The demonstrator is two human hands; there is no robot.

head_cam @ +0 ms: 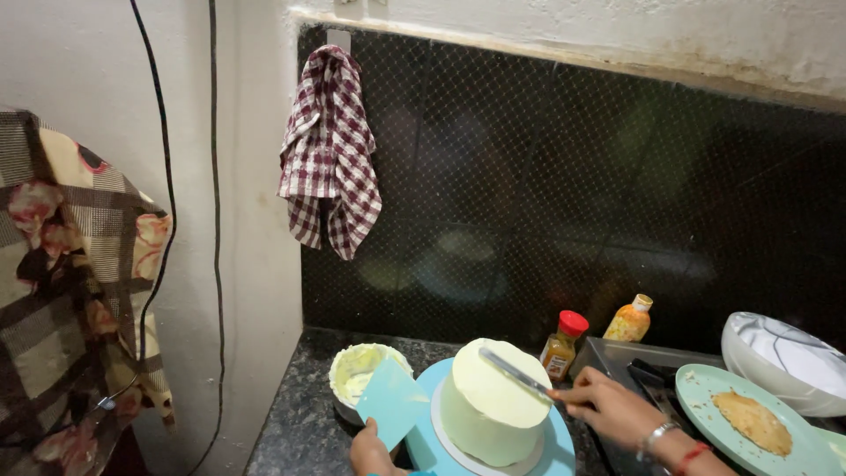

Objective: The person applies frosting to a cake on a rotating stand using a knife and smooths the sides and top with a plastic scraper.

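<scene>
A tall round cake (489, 407) covered in pale green cream stands on a white board on a light blue turntable (555, 449). My right hand (608, 408) holds a metal spatula (514, 371) whose blade lies flat across the cake's top. My left hand (370, 451) grips a light blue plastic scraper (392, 401), held upright just left of the cake, apart from it. Behind the scraper sits a bowl of pale cream (361, 370).
A checked cloth (329, 150) hangs on the dark tiled wall. Two small bottles (564, 344) stand behind the cake. At the right lie a green plate (714, 388) with a flat brown piece and a white bowl (784, 357). Patterned fabric (70, 282) hangs at left.
</scene>
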